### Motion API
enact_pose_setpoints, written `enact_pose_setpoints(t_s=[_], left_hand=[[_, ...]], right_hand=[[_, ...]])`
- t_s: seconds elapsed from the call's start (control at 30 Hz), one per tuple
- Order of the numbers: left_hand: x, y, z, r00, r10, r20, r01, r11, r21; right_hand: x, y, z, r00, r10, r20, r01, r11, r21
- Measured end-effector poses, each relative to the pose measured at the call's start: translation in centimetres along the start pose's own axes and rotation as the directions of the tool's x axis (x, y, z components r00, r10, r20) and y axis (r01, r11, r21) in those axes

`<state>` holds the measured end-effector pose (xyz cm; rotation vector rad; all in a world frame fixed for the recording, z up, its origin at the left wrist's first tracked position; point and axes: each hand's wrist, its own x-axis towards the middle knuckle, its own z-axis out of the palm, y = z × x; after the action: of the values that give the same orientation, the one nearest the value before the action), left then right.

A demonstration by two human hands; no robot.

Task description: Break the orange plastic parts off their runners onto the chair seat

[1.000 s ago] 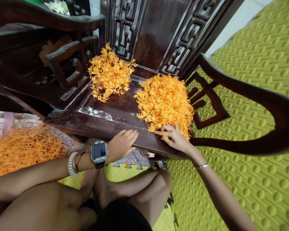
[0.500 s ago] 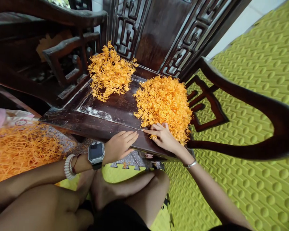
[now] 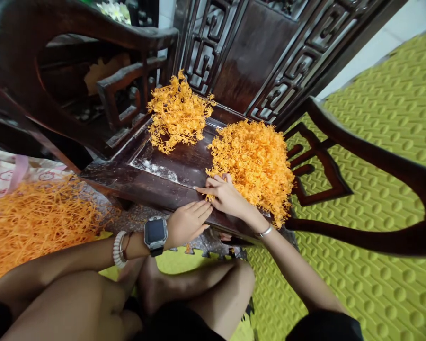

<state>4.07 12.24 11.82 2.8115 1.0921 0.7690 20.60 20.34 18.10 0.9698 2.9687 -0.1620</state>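
Two heaps of small orange plastic sprigs lie on the dark wooden chair seat: a looser heap at the back left and a denser heap on the right. My right hand lies flat on the seat at the near left edge of the denser heap, fingers stretched out and pointing left. My left hand, with a smartwatch and a white bead bracelet on its wrist, rests on the seat's front edge just below the right hand, fingers extended and holding nothing.
Carved armrests and a carved backrest enclose the seat. A mass of orange strands lies on the floor at left beside a pink-handled bag. Green embossed foam mat covers the floor at right. My bent legs are below.
My right hand has slid left along the front of the denser heap, closer to my left hand. The left hand has stayed on the seat edge. The view has shifted slightly.
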Motion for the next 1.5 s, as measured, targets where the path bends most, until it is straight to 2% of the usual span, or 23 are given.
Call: enact_pose_setpoints(t_s=[0.2,0.37,0.47,0.6,0.77,0.87,1.03,1.2,1.27,1.33,1.43,1.5], left_hand=[[0.1,0.3,0.2,1.0,-0.031,-0.002,0.031,0.999,0.017],[0.0,0.3,0.3,0.999,-0.032,-0.001,0.032,0.999,0.018],[-0.1,0.3,0.3,0.999,-0.041,0.0,0.041,0.999,0.014],[-0.2,0.2,0.3,1.0,-0.03,0.001,0.03,0.999,0.018],[-0.2,0.2,0.4,0.999,-0.035,-0.002,0.035,0.999,0.004],[-0.2,0.2,0.4,0.999,-0.033,-0.018,0.033,0.999,-0.012],[-0.2,-0.2,0.3,0.999,-0.031,-0.028,0.029,0.997,-0.077],[-0.1,-0.5,0.4,0.998,-0.055,-0.027,0.05,0.988,-0.149],[-0.1,-0.5,0.4,0.998,-0.064,-0.017,0.06,0.984,-0.17],[-0.1,-0.5,0.2,0.997,-0.072,-0.003,0.07,0.979,-0.19],[-0.1,-0.5,-0.1,0.997,-0.077,0.004,0.076,0.975,-0.21],[-0.1,-0.5,-0.2,0.997,-0.078,0.005,0.077,0.974,-0.212]], right_hand=[[3.3,-0.4,-0.5,0.993,-0.101,0.067,0.102,0.995,-0.014],[4.8,-1.1,-0.2,0.994,-0.104,0.037,0.104,0.995,-0.005],[5.0,-0.9,-0.3,0.999,-0.038,-0.034,0.039,0.999,0.022],[4.6,0.6,-0.7,0.983,0.076,-0.167,-0.062,0.994,0.084],[4.8,2.0,-0.5,0.966,0.13,-0.223,-0.087,0.977,0.195],[5.7,2.1,-0.3,0.959,0.155,-0.236,-0.072,0.942,0.327],[6.9,1.9,-0.7,0.968,0.168,-0.187,-0.026,0.806,0.592],[7.1,1.3,-1.1,0.979,0.128,-0.157,0.009,0.747,0.664],[7.1,1.0,-1.1,0.972,0.152,-0.18,-0.002,0.768,0.64],[7.1,0.9,-1.1,0.959,0.19,-0.208,-0.05,0.842,0.537],[6.8,1.3,-1.4,0.969,0.186,-0.162,-0.155,0.971,0.184],[6.1,1.8,-1.8,0.974,0.219,-0.066,-0.224,0.971,-0.082]])
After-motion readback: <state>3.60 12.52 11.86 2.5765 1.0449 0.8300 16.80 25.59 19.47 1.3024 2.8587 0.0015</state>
